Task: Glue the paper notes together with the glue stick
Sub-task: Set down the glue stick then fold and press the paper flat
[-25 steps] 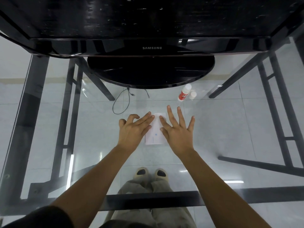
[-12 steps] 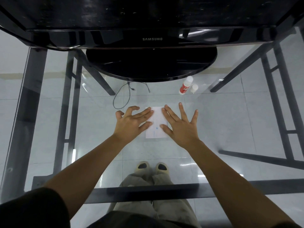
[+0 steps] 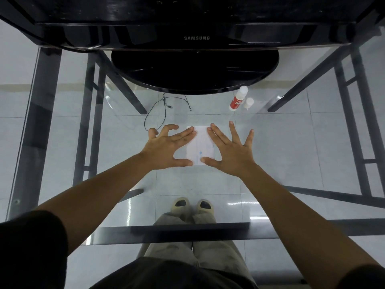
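Note:
White paper notes (image 3: 200,142) lie flat on the glass table, stacked as one small sheet with faint blue marks. My left hand (image 3: 166,149) rests on the sheet's left edge, fingers spread, thumb at its lower left corner. My right hand (image 3: 229,151) lies flat on the right edge, fingers fanned, thumb on the lower right corner. Neither hand grips anything. A red and white glue stick (image 3: 237,99) stands uncapped at the back right, with its white cap (image 3: 249,102) beside it.
A black Samsung monitor (image 3: 195,38) with a round base (image 3: 193,71) fills the back of the glass table (image 3: 302,142). A thin black cable (image 3: 164,107) loops left of the paper. Metal table legs, floor tiles and my feet show through the glass.
Both hands have slid outward from the middle of the paper to its left and right edges, and more of the sheet shows between them. The glue stick has not moved.

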A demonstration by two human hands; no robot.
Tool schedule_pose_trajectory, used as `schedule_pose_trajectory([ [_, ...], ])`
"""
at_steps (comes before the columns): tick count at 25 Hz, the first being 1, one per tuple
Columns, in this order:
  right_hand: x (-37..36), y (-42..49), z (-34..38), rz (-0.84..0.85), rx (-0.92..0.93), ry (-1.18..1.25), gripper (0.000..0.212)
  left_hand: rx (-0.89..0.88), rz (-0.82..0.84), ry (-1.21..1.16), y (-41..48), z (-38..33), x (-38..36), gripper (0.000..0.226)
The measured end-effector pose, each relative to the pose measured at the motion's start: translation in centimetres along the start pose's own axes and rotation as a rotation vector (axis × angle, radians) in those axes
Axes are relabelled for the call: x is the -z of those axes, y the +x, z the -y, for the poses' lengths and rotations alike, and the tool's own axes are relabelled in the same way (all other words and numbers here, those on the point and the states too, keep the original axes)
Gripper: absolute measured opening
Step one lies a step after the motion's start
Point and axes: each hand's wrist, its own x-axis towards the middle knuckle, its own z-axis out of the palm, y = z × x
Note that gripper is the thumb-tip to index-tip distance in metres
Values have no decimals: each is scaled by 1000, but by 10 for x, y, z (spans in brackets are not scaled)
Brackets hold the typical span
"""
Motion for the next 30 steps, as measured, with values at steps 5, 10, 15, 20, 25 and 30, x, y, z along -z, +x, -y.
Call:
schedule_pose_trajectory([
  [5,-1,0,0,-9,8,27,98,-50,-11,-135,0,4,6,75],
  [10,-3,-1,1,-10,-7,24,93,-111,-71,-6,11,3,10,56],
  [15,-2,-1,1,-8,-3,-4,95,-348,-89,251,-2,15,0,59],
  [20,-2,-1,1,3,-1,18,97,-437,-134,203,-26,10,-17,58],
  [25,-3,-1,0,20,4,73,98,-486,-191,193,-35,8,-19,52],
  [30,-6,-1,0,12,12,117,94,107,-360,-170,-30,-32,-24,46],
])
